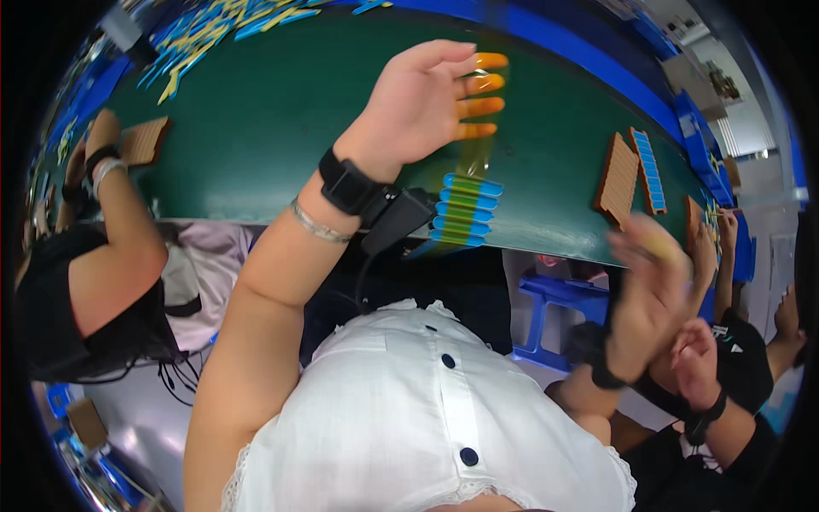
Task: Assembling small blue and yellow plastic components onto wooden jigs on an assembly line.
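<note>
My left hand (422,102) is stretched out over the green belt (256,128), with a black band on the wrist. Its fingertips look orange behind a clear yellow strip (476,154) that they hold upright. Just below that strip, a row of blue and yellow pieces (465,212) lies side by side at the belt's near edge. My right hand (650,273) is raised at the right, off the belt and blurred by motion. Something yellowish shows at its fingers, but I cannot make out a grip.
Two brown trays (618,177) with blue strips lie at the belt's right. Many loose blue and yellow strips (205,34) are heaped at the far left. One person on the left holds a brown tray (145,141); another person's hands (699,358) are at lower right. A blue stool (554,307) stands below.
</note>
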Motion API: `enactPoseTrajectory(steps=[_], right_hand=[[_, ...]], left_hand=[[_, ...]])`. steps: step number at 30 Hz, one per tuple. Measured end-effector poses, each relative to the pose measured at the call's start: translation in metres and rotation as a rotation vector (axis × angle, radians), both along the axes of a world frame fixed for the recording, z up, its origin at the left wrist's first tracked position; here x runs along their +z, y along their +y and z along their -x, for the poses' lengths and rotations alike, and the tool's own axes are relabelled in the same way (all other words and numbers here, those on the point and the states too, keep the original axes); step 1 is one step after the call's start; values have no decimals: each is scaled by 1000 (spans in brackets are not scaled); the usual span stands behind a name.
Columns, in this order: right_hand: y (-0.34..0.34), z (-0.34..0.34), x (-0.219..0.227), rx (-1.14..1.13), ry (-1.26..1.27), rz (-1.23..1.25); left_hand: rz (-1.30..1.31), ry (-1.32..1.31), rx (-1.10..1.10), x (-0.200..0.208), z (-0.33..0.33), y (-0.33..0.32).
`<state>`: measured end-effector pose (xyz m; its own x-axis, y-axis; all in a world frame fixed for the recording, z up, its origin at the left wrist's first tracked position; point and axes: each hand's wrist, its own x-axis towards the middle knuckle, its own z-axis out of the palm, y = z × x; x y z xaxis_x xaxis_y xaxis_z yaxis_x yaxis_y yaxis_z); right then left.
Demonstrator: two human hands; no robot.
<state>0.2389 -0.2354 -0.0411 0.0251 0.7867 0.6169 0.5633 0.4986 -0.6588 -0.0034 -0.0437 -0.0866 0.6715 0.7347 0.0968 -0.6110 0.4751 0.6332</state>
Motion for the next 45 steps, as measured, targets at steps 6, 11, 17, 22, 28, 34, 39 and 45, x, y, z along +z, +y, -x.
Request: enactPoseTrajectory(steps=[6,11,17,22,28,34,39,45], right_hand=[[59,38,-58,548,17,600],[48,39,-61,546,210,666],[45,40,-56,492,497,707],[43,42,-61,516,543,779],[46,44,-60,595,584,826],[57,56,-42,212,71,454],[74,80,-41,248,-479,100],[83,88,-49,214,-665,62]], left_hand=[[23,100,-10,-8,-3,-8],[-76,354,147,4,-12,3],[-375,837,836,2,9,42],[-517,796,803,12,59,-25],[-617,690,277,-29,36,-137],[-297,951,593,-34,32,-167],[-396,1112,659,-38,28,-166],[-773,1355,810,-25,37,-173]])
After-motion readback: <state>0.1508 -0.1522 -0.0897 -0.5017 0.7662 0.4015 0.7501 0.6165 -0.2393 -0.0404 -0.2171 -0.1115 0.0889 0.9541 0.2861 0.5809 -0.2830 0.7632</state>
